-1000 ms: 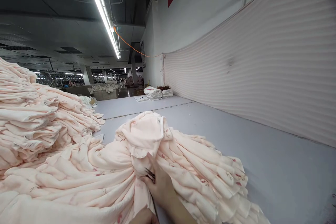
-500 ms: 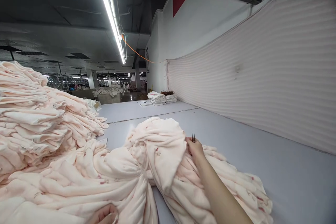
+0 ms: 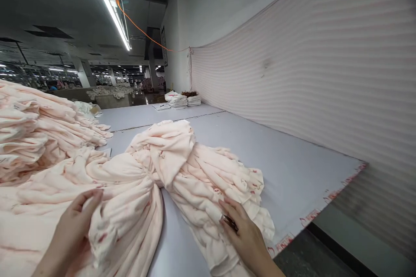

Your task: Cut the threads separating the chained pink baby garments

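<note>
Pale pink fleece garments [image 3: 123,181] with small printed figures lie in a bunched heap across the near table. My left hand [image 3: 79,216] is at the lower left, fingers curled around a gathered fold of this fleece; the fingertips are partly hidden by the cloth. At the lower right, my right hand [image 3: 243,231] has small dark metal thread snips [image 3: 230,221] tucked in its grip. Its fingers reach forward over the frilled part of the heap [image 3: 224,181], touching or just above the cloth.
A tall pile of similar pink garments [image 3: 39,125] rises at the left. The grey tabletop [image 3: 276,151] runs to a right edge with red-marked tape. Stacked white pieces [image 3: 178,101] stand at the far end. A striped cloth sheet [image 3: 276,78] hangs along the right wall.
My right hand has come back from the heap's far side to its near right, still with the snips. My left hand has risen from the bottom edge. The view has shifted right and down.
</note>
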Demonstrator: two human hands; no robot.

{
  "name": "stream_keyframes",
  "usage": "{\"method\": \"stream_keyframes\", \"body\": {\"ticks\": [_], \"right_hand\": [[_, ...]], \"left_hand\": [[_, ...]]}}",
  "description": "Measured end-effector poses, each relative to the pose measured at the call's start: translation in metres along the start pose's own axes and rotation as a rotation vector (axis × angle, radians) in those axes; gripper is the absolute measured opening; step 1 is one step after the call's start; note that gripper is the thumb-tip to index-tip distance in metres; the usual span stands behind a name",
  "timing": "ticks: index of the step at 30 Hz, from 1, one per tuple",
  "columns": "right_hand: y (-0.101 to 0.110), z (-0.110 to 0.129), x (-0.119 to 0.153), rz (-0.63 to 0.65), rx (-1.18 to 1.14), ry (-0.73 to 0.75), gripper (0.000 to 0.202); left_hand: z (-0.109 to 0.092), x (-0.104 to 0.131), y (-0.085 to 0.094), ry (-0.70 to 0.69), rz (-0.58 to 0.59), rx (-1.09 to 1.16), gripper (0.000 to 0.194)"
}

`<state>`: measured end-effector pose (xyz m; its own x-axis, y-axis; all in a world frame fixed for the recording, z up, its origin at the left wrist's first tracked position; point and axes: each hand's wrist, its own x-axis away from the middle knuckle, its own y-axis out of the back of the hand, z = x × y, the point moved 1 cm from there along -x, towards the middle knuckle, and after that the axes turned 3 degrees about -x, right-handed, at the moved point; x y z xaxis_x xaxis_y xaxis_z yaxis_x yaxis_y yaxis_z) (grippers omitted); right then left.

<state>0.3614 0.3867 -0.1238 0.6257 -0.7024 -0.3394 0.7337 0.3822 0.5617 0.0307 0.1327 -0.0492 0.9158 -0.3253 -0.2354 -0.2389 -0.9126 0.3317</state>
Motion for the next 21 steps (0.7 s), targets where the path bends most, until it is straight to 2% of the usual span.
{"method": "stream_keyframes", "body": {"ticks": [2, 3, 5, 7, 8, 9, 10, 12, 13, 15, 18, 19, 21], "right_hand": [[-0.006, -0.008, -0.006, -0.032, 0.025, -0.035, 0.028], [-0.008, -0.009, -0.008, -0.039, 0.012, -0.037, 0.023], [-0.009, -0.008, -0.008, -0.029, -0.036, -0.010, 0.021], [-0.005, -0.006, -0.003, -0.025, -0.098, 0.001, 0.022], [-0.002, -0.007, 0.000, -0.036, -0.134, -0.010, 0.022], [0.001, -0.009, 0.002, -0.055, -0.167, -0.028, 0.021], [0.004, -0.013, 0.003, -0.075, -0.194, -0.048, 0.020], [0.005, -0.022, 0.000, -0.108, -0.217, -0.078, 0.024], [0.004, -0.026, -0.003, -0.115, -0.213, -0.084, 0.029], [-0.003, -0.032, -0.010, -0.119, -0.211, -0.091, 0.032], [-0.014, -0.028, -0.015, -0.140, -0.234, -0.097, 0.012], [-0.015, -0.024, -0.014, -0.145, -0.252, -0.095, 0.010], [-0.014, -0.016, -0.010, -0.144, -0.306, -0.092, 0.018]], "left_hand": [[-0.014, -0.001, 0.002, 0.038, 0.020, 0.003, 0.035], [-0.018, 0.003, -0.002, -0.005, 0.059, -0.089, 0.034], [-0.020, 0.021, -0.020, -0.137, 0.194, -0.394, 0.023], [-0.012, 0.049, -0.044, -0.319, 0.413, -0.823, 0.017], [-0.007, 0.063, -0.056, -0.439, 0.440, -1.012, 0.017], [-0.001, 0.077, -0.067, -0.556, 0.418, -1.145, 0.020], [0.003, 0.090, -0.077, -0.663, 0.335, -1.204, 0.023], [0.006, 0.111, -0.097, -0.869, 0.159, -1.117, 0.027], [0.004, 0.120, -0.109, -0.954, 0.115, -1.002, 0.025], [-0.004, 0.135, -0.140, -1.074, 0.169, -0.715, 0.022], [-0.021, 0.147, -0.192, -1.030, 0.376, -0.415, 0.038], [-0.026, 0.149, -0.207, -0.970, 0.398, -0.366, 0.044], [-0.031, 0.147, -0.226, -0.861, 0.409, -0.304, 0.038]]}}
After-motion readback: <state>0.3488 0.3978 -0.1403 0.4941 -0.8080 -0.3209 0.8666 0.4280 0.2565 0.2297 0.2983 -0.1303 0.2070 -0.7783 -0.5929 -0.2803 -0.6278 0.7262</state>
